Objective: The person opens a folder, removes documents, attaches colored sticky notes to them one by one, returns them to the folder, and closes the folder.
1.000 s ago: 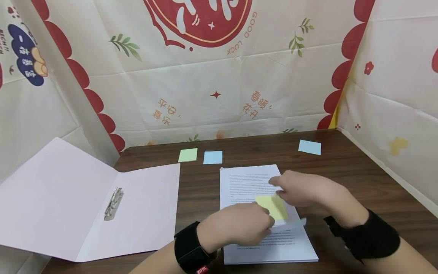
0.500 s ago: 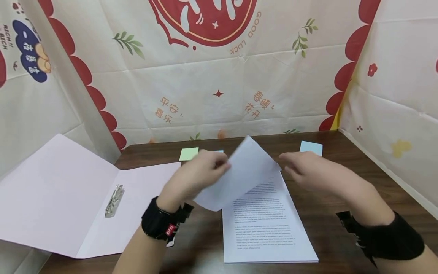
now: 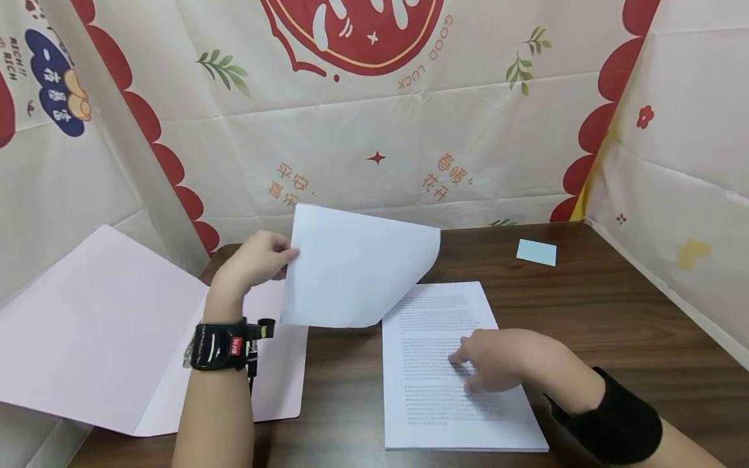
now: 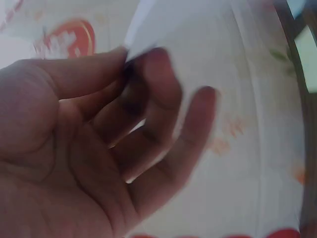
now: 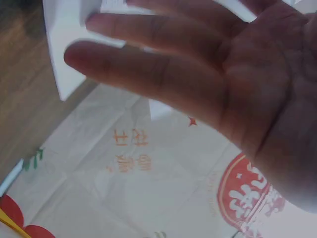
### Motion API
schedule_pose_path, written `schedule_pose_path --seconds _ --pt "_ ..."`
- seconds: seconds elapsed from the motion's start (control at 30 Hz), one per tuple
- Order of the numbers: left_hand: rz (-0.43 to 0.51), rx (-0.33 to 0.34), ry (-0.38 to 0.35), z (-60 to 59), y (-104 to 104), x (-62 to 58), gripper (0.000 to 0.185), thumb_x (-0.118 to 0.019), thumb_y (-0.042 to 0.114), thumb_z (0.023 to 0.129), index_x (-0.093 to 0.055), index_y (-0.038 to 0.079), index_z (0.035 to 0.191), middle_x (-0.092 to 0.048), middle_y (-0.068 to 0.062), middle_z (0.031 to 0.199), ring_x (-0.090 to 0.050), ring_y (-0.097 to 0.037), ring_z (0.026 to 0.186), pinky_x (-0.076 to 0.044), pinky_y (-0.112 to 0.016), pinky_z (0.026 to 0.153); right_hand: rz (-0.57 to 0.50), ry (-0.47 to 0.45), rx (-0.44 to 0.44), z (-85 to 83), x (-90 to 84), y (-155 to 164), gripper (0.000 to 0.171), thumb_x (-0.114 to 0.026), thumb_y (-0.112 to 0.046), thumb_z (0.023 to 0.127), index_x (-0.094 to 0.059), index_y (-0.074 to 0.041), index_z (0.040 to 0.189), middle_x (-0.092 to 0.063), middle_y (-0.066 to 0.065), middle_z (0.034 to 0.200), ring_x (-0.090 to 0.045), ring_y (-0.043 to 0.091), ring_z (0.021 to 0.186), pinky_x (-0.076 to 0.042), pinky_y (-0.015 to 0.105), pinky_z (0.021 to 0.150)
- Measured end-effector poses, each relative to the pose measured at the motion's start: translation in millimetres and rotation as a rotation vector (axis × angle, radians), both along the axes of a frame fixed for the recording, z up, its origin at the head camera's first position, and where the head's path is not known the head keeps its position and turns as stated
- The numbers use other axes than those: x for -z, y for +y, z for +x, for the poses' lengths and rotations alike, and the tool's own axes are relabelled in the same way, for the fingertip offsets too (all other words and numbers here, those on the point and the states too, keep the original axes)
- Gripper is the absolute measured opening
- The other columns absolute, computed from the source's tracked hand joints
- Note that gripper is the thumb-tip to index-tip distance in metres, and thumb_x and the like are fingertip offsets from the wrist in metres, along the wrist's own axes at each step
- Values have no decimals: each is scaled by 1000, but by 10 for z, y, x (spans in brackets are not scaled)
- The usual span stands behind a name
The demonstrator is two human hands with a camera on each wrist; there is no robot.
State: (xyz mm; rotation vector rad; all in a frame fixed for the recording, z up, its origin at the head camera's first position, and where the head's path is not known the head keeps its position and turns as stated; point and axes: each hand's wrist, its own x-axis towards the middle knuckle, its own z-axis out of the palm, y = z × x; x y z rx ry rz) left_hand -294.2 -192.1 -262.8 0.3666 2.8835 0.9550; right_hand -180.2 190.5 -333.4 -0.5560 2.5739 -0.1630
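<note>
My left hand (image 3: pixel 257 260) pinches a sheet of paper (image 3: pixel 357 266) by its left edge, between thumb and fingertips. The sheet is raised and bowed, its blank side toward me, and its lower right part overlaps the stack of printed pages (image 3: pixel 439 416) in the head view. In the left wrist view the sheet's edge meets the thumb (image 4: pixel 94 72). Over the stack, my right hand (image 3: pixel 503 361) reaches in from the right with its fingers toward the printed text. Those fingers (image 5: pixel 148 74) look straight and hold nothing in the right wrist view.
On the left lies an open pale folder (image 3: pixel 105 338); my left forearm mostly covers its metal clip (image 3: pixel 188 351). A blue sticky note (image 3: pixel 536 252) lies at the back right of the wooden table (image 3: pixel 585 292). A printed cloth (image 3: pixel 351 143) hangs behind the table.
My left hand has lifted the top sheet off the stack and carried it left. The yellow sticky note has gone from view. My right hand moved away, then came back down over the stack.
</note>
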Motion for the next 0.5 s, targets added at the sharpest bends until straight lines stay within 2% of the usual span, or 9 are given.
schedule_pose_path --seconds 0.1,0.23,0.4,0.5 --pt "-40 6 -103 -53 -177 79 23 -62 17 107 -71 -1 97 -64 -8 79 -66 -22 78 -62 -38 79 17 -10 -20 77 -14 -19 34 -88 -29 86 -82 -17 118 -77 4 123 -71 22 116 -57 55 103" --pt "-73 15 -242 -118 -322 234 23 -64 18 106 -71 1 93 -66 -9 84 -70 -25 84 -65 -42 82 47 -22 -14 191 -32 -85 25 -91 -33 80 -82 -20 101 -76 -5 105 -70 13 98 -59 50 92" --pt "-134 -19 -407 -145 -448 437 26 -65 20 104 -75 1 90 -73 -11 86 -73 -25 84 -65 -44 79 75 -17 10 244 -37 -168 30 -91 -33 80 -80 -11 98 -73 -3 92 -61 14 79 -55 44 76" --pt "-173 -52 -448 -171 -498 534 26 -67 21 103 -78 1 91 -75 -11 84 -74 -24 81 -64 -41 77 77 -2 19 251 -27 -181 29 -91 -32 81 -78 -8 93 -70 -2 85 -57 16 73 -51 40 70"
